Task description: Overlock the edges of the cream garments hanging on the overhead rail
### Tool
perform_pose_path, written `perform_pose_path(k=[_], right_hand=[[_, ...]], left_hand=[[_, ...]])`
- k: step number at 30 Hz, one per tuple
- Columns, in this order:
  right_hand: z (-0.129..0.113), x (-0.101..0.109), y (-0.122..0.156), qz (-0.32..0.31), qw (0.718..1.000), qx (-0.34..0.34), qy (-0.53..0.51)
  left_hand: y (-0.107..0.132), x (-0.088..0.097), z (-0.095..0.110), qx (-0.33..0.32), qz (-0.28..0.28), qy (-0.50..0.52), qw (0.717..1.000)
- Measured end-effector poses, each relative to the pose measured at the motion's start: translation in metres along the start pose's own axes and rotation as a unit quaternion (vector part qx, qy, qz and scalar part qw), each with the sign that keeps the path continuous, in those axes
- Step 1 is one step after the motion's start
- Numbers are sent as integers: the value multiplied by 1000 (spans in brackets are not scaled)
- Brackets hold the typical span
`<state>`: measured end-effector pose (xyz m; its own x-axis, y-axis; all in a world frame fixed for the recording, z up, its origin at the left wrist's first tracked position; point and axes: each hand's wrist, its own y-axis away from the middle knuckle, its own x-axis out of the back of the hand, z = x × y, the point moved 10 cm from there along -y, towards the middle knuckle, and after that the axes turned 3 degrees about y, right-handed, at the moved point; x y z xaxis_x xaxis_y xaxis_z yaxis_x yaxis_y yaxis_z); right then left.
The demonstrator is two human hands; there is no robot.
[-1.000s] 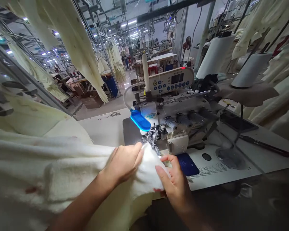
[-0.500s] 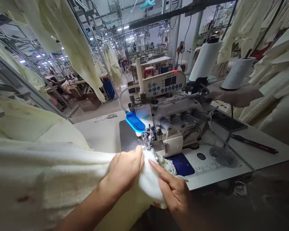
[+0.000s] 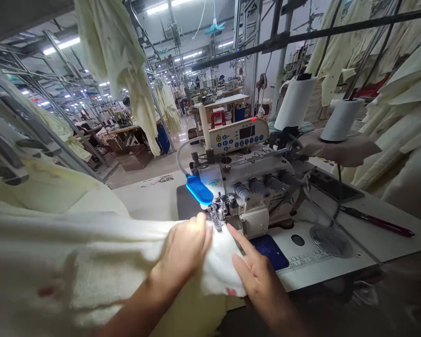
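Note:
A cream garment (image 3: 126, 236) stretches from the left side up to the presser foot (image 3: 216, 220) of an overlock sewing machine (image 3: 256, 187). My left hand (image 3: 185, 241) is closed on the fabric, its knuckles just left of the foot. On the other side my right hand (image 3: 254, 271) rests its outstretched index finger on the cloth's edge near the foot. Its thumb is spread apart and lies against the fabric; the other fingers are partly hidden. Small reddish patches show on the cloth. A lit blue lamp (image 3: 199, 191) hangs over the needle area.
Two white thread cones (image 3: 294, 103) stand behind the machine at right. Dark red-handled tweezers (image 3: 379, 221) and a clear round dish (image 3: 330, 241) lie on the white table (image 3: 312, 269). Cream garments (image 3: 117, 51) hang at upper left, and more hang at right.
My view has tilted up slightly. The right hand's index finger has shifted toward the presser foot. Bunched cloth beside the blue plate is no longer visible there; the left hand keeps its grip.

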<state>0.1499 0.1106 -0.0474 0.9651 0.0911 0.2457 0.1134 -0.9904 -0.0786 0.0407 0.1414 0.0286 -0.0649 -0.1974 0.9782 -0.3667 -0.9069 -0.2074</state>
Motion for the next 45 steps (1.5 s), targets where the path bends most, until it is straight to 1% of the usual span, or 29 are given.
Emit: perform_pose_path(k=[1, 2, 3, 4, 5, 7, 9, 10, 11, 12, 14, 15, 17, 19, 21, 23, 26, 28, 29, 32, 33, 34, 35, 37, 38, 40, 42, 43, 45], right_hand=[[3, -2, 7, 2, 1000, -12, -15], [7, -4, 15, 7, 999, -25, -37], [11, -6, 23, 10, 997, -38, -66], [14, -9, 30, 10, 994, -46, -100], [17, -11, 34, 15, 990, -47, -131], [20, -5, 35, 60, 987, -26, -148], [21, 7, 28, 118, 986, -1, -119], [22, 7, 23, 118, 986, 3, -116], [23, 1, 17, 87, 988, -3, -129], [24, -9, 13, 36, 987, -16, -153], [24, -28, 14, -58, 977, -49, -201], [24, -32, 18, -83, 972, -63, -211], [20, -31, 28, -99, 972, -71, -203], [15, -22, 36, -86, 983, -59, -154], [7, -8, 41, -47, 996, -28, -76], [-1, 4, 44, -15, 1000, 1, -13], [-11, 9, 50, -24, 997, 54, 40], [-23, 12, 54, -29, 987, 128, 98], [-31, 16, 57, -13, 976, 173, 134], [-54, 34, 60, 89, 926, 275, 242], [-61, 37, 60, 112, 911, 297, 264], [-66, 36, 59, 118, 900, 315, 277], [-69, 34, 56, 109, 895, 328, 282], [-71, 26, 53, 73, 891, 353, 275], [-70, 24, 52, 66, 889, 364, 269], [-67, 23, 54, 68, 882, 388, 260], [-66, 24, 57, 80, 869, 414, 258], [-66, 24, 58, 84, 863, 425, 259], [-68, 25, 58, 91, 855, 438, 262]], left_hand=[[14, 7, 10, -39, 54, 14, 998], [30, 13, 22, -84, 120, 32, 989], [49, 18, 36, -140, 182, 55, 972], [67, 20, 43, -172, 243, 85, 951], [81, 20, 47, -186, 294, 113, 931], [96, 15, 44, -186, 348, 178, 902], [95, 9, 37, -169, 341, 235, 895], [92, 9, 33, -152, 331, 257, 895], [89, 9, 28, -131, 322, 271, 898], [88, 11, 25, -115, 315, 276, 901], [89, 19, 26, -112, 317, 267, 903], [91, 22, 29, -121, 316, 257, 905], [94, 25, 38, -140, 307, 238, 911], [95, 27, 43, -143, 306, 235, 911], [97, 29, 47, -152, 311, 236, 908], [99, 30, 54, -170, 316, 223, 906], [104, 31, 62, -197, 325, 162, 910], [105, 30, 64, -206, 313, 133, 918], [104, 29, 63, -209, 302, 131, 921], [100, 29, 61, -206, 285, 154, 923], [99, 30, 61, -207, 289, 160, 921], [98, 29, 62, -206, 293, 163, 919], [97, 28, 63, -201, 296, 166, 919], [96, 24, 61, -177, 323, 170, 914], [96, 21, 60, -167, 334, 164, 913], [95, 11, 60, -162, 345, 131, 915], [95, 2, 62, -181, 350, 89, 915], [94, 0, 61, -188, 351, 77, 914], [94, 1, 56, -187, 360, 75, 911]])
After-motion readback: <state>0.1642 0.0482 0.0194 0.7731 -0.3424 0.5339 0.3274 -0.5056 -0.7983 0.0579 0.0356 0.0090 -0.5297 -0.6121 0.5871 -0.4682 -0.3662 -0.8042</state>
